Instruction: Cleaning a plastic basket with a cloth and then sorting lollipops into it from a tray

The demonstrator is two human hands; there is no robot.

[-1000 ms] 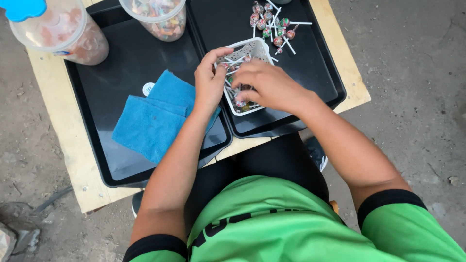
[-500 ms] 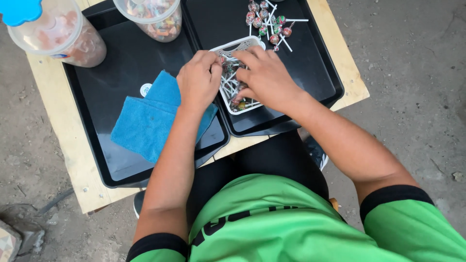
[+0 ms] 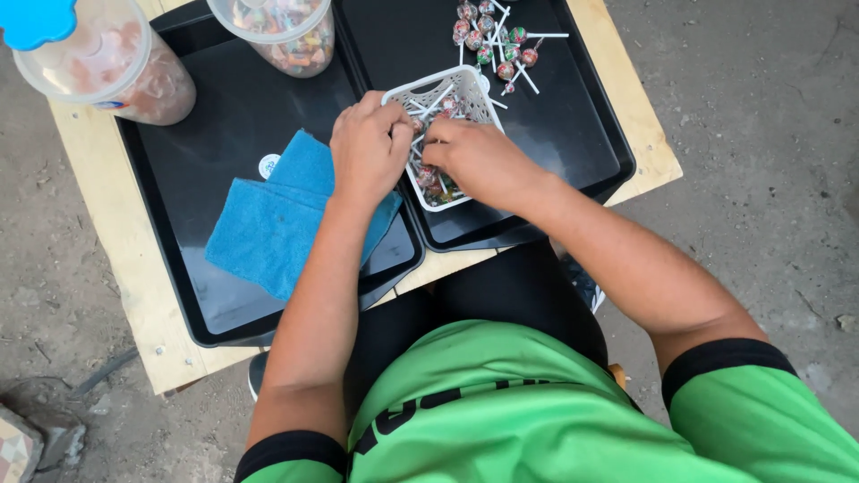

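Both hands are down in the small white plastic mesh basket point(image 3: 447, 94) full of wrapped lollipops. Left hand point(image 3: 369, 148) sits over the basket's left edge, fingers curled down into the sticks; knuckles hide the fingertips, so I cannot tell what it grips, if anything. Right hand point(image 3: 479, 156) comes in from the right, covers the basket's near half, fingers bent and bunched toward the left hand among the white sticks; a pinch looks likely but the tips are hidden. The two hands are just beside each other, nearly touching over the basket.

Basket stands on the right-hand black plastic tray point(image 3: 582, 134), near its left rim. Beyond the basket, a loose pile of round lollipops with white sticks point(image 3: 497, 40) lies on the same tray, apart from the basket.

Left-hand black plastic tray point(image 3: 197, 134) overlaps the right tray's edge. On it: a folded blue terry cloth point(image 3: 277, 219), partly under the left forearm, with a small white round disc point(image 3: 268, 165) just beside its far corner. At that tray's far end, a clear plastic jar of mixed sweets point(image 3: 286, 36), open top. Another clear plastic jar with pinkish contents point(image 3: 125, 72) stands at the tray's far left corner, a blue scalloped lid point(image 3: 31, 20) leaning on it.

Both trays rest on a pale wooden board point(image 3: 116, 295) over bare concrete ground point(image 3: 761, 134).
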